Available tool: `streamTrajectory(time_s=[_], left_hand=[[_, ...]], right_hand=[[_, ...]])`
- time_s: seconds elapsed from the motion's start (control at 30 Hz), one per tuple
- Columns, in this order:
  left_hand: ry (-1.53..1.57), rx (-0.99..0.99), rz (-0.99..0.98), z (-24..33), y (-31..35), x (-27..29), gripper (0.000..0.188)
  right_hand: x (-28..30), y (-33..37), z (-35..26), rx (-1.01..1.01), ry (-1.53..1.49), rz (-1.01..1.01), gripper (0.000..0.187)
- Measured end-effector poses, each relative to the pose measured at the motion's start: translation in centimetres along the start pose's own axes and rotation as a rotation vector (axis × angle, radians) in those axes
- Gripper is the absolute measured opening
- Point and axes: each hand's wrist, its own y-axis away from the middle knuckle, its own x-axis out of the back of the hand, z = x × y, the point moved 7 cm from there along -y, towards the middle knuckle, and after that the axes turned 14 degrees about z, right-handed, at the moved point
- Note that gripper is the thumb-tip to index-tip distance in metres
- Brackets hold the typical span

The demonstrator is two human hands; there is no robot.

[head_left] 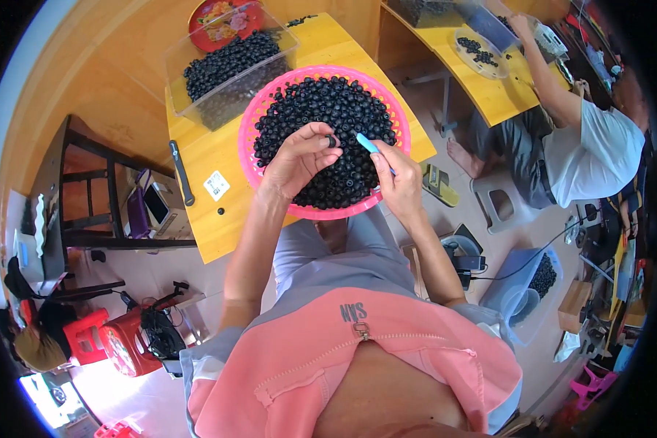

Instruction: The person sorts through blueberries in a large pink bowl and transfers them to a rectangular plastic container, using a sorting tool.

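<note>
A pink plastic basket (pixel 247 157) stands on the yellow table in front of me, heaped with small dark round beads (pixel 328 102). Above the heap, my left hand (pixel 303 157) pinches one dark bead (pixel 331 141) between thumb and fingertips. Close by on its right, my right hand (pixel 400 175) grips a slim light-blue handheld tool (pixel 366 143), its upper end angled toward that bead. A small gap shows between the tool and the left fingers. The tool's lower part is hidden in my right hand, so its exact kind cannot be told.
Behind the basket, a clear bin (pixel 230 109) holds more beads, beside a red floral tray (pixel 223 25). A dark strap-like tool (pixel 181 171) and a white card (pixel 216 185) lie left on the table (pixel 215 237). Another person (pixel 591 146) works at a second table (pixel 482 95) on the right.
</note>
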Motion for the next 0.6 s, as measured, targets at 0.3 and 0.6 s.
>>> streamTrajectory(time_s=[0.3, 0.6], left_hand=[[0.159, -0.019, -0.022, -0.7, 1.0, -0.2, 0.015], [0.187, -0.040, 0.009, -1.1, 1.5, -0.2, 0.017]], right_hand=[[-0.1, 0.7, -2.9, 0.116, 0.026, -0.141, 0.021], [-0.2, 0.9, -3.5, 0.177, 0.075, -0.136, 0.020]])
